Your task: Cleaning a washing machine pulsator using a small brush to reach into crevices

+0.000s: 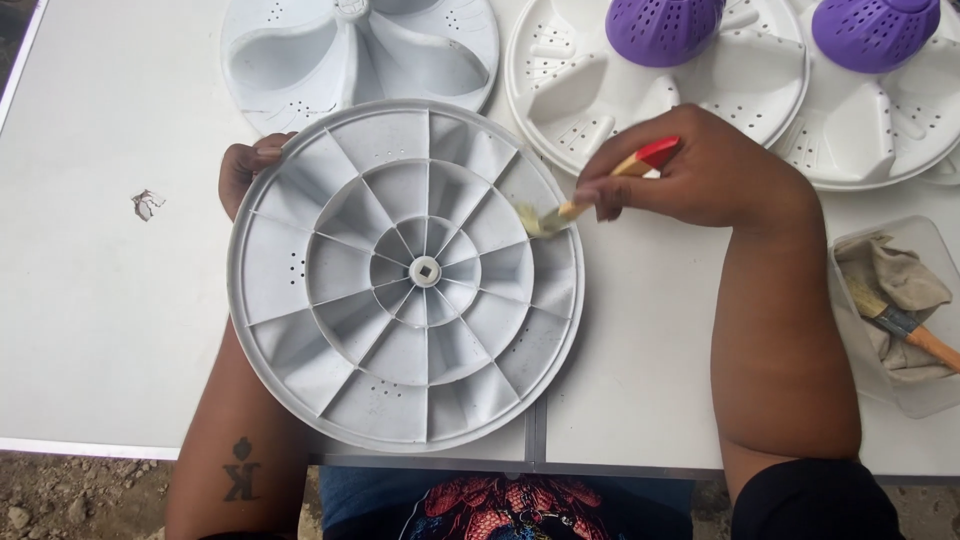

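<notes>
Head view: a ribbed white disc [405, 275] lies underside up on the white table [100, 310], overhanging the near edge. The left hand [245, 170] grips its upper left rim, fingers curled over the edge. The right hand [690, 170] pinches a small red-handled brush [600, 190], bristles apparently touching the disc's upper right ribs. Three more discs lie beyond, two bearing purple caps [662, 28]

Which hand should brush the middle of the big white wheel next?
The right hand, probably: it already holds the small brush, bristles resting on the ribbed white disc. The left hand grips the disc's far rim, steadying it.
</notes>
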